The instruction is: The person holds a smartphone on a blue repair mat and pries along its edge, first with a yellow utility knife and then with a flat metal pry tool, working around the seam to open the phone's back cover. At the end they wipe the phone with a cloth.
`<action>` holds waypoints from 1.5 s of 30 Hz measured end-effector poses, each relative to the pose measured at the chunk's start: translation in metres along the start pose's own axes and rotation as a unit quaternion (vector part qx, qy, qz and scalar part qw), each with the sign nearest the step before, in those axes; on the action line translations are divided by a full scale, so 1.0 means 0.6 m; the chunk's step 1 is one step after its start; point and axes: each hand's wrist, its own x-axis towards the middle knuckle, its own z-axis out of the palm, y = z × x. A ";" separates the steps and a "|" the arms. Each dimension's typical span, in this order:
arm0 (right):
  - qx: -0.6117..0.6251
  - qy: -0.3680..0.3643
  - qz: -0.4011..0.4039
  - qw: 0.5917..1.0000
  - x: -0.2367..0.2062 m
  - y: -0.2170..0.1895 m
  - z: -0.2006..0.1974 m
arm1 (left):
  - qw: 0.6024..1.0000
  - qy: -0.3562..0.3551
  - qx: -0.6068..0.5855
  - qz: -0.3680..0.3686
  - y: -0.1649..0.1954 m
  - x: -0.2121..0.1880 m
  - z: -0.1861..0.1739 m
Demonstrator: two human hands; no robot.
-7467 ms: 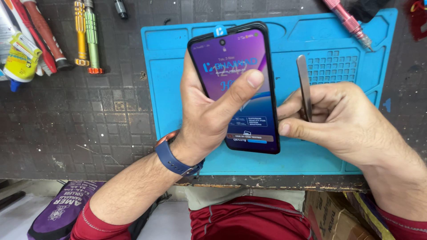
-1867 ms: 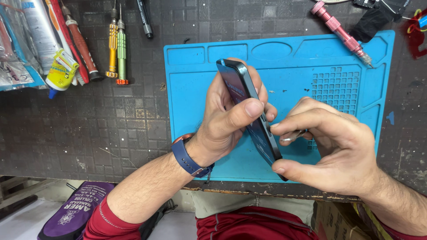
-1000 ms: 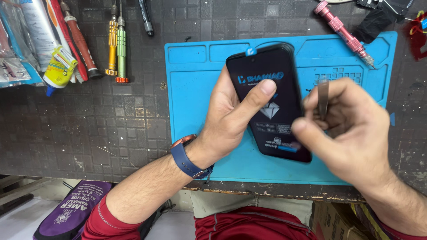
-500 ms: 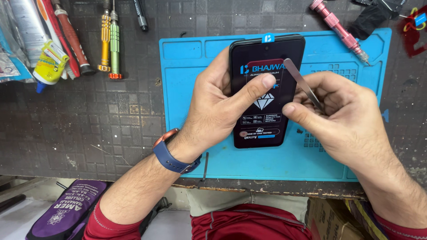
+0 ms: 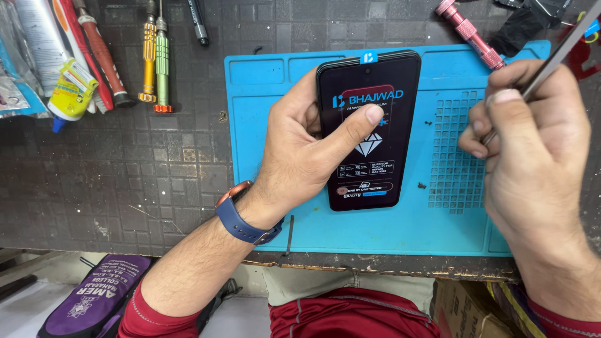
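A blue work mat (image 5: 400, 231) is lying on the dark tiled bench (image 5: 125, 169), with yellow and green screwdrivers (image 5: 155, 59) resting beside glue tubes (image 5: 69, 94) at upper left and a pink screwdriver (image 5: 471, 34) sitting at upper right.

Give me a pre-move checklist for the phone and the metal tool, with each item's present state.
1. Left hand grips the black smartphone: ok.
2. Thumb rests on its screen face: ok.
3. Right hand holds the thin flat metal pry tool: ok.
4. Tool tip clear of the phone: ok.
5. Blue silicone work mat lies under the phone: ok.
6. Phone's back and edges sound: cannot tell.
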 end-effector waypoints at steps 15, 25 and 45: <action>-0.111 -0.059 -0.005 0.992 -0.002 -0.016 0.008 | 1.000 0.004 -0.002 -0.008 0.002 -0.002 -0.002; -0.230 -0.082 -0.009 0.970 0.000 -0.014 0.008 | 1.000 0.006 0.005 -0.007 0.003 -0.002 -0.003; -0.158 -0.117 0.016 0.980 0.001 0.012 -0.001 | 1.000 -0.010 -0.011 -0.003 -0.010 -0.007 0.012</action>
